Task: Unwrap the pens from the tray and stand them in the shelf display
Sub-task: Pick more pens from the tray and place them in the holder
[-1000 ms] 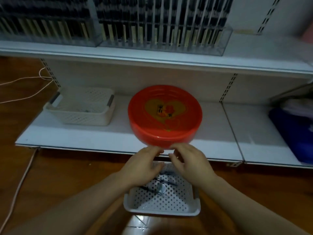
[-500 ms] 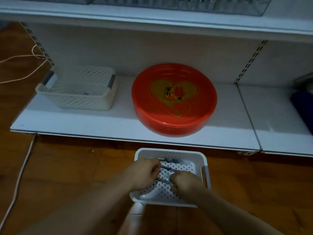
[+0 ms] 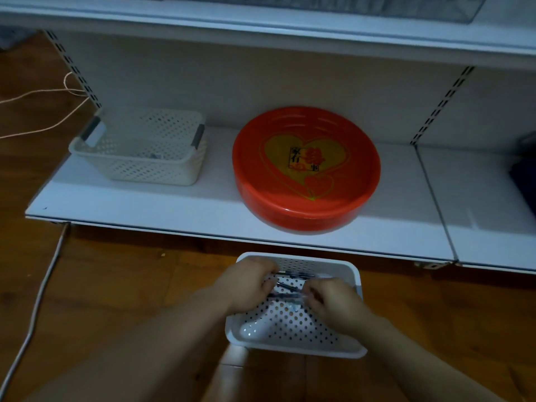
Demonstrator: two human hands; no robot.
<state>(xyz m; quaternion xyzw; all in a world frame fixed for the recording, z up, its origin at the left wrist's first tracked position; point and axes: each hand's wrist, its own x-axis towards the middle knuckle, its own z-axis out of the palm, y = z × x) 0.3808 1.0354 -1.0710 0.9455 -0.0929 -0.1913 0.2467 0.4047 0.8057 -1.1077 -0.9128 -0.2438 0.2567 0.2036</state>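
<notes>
A white perforated tray (image 3: 293,346) sits on the wooden floor in front of the lowest shelf. Dark wrapped pens (image 3: 290,285) lie across its far half. My left hand (image 3: 246,285) grips the left end of one wrapped pen and my right hand (image 3: 333,300) grips its right end, both just above the tray. Another pen (image 3: 295,274) lies behind them by the tray's far wall. The pen display (image 3: 319,4) shows only as a strip at the top edge, on the upper shelf.
On the lowest white shelf (image 3: 203,213) stand a cream perforated basket (image 3: 139,149) at the left and a big round red tray (image 3: 307,169) with a yellow heart. A dark blue thing (image 3: 525,181) lies at the right edge. Cables (image 3: 37,300) run over the floor at the left.
My view has dropped from the upper pen display to the floor tray. Both hands came down from the red tray's front rim into the white tray and closed on a wrapped pen.
</notes>
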